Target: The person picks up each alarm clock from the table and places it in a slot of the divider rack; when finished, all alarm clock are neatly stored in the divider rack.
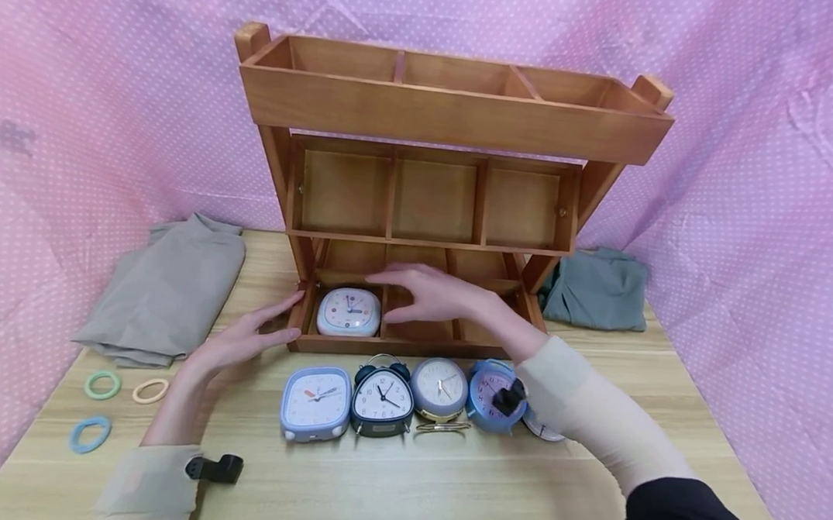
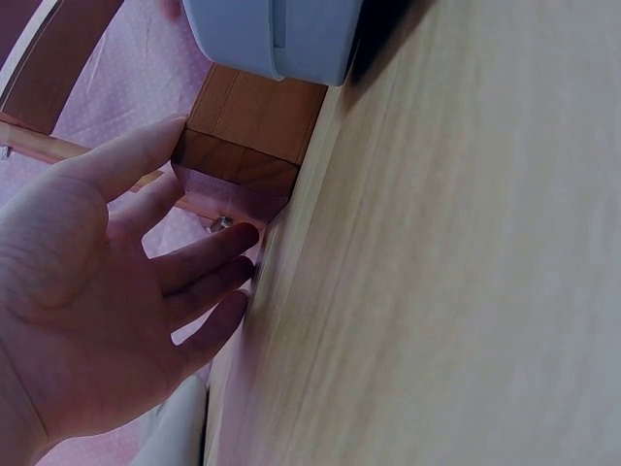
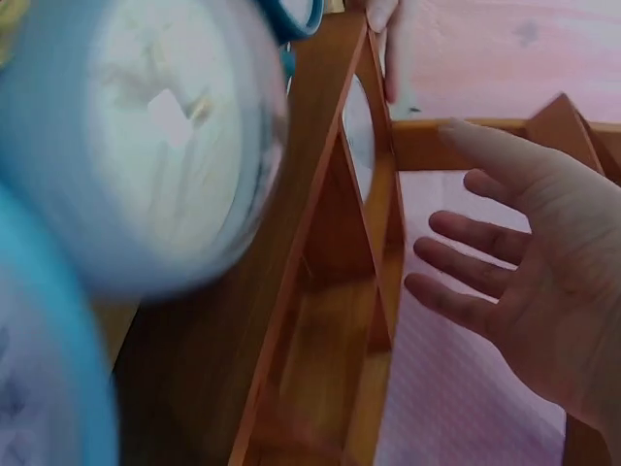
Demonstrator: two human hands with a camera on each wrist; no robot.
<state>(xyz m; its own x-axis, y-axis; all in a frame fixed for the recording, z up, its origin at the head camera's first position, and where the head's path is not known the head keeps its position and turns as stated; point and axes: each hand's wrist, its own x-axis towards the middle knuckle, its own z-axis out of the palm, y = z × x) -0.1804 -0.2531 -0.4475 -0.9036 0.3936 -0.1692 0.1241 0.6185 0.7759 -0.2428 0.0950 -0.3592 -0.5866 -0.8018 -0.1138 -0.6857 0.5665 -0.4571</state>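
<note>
A wooden three-tier rack (image 1: 423,117) with divided compartments stands at the back of the table. In the left compartment of its bottom tier sits a pale rounded-square clock (image 1: 348,312). My left hand (image 1: 240,338) touches the rack's lower left end with extended fingers; in the left wrist view they reach to the wooden corner (image 2: 238,160). My right hand (image 1: 432,295) hovers over the bottom tier, just right of that clock, fingers spread and holding nothing. In front of the rack stand a blue square clock (image 1: 315,404), a dark twin-bell clock (image 1: 383,402) and a greyish round clock (image 1: 439,388).
A blue round clock (image 1: 487,391) stands further right; another clock (image 1: 540,427) is partly hidden by my right sleeve. Grey cloth (image 1: 167,292) lies at left, green-grey cloth (image 1: 597,291) at right. Green (image 1: 102,385), cream (image 1: 150,390) and blue rings (image 1: 90,435) lie at front left.
</note>
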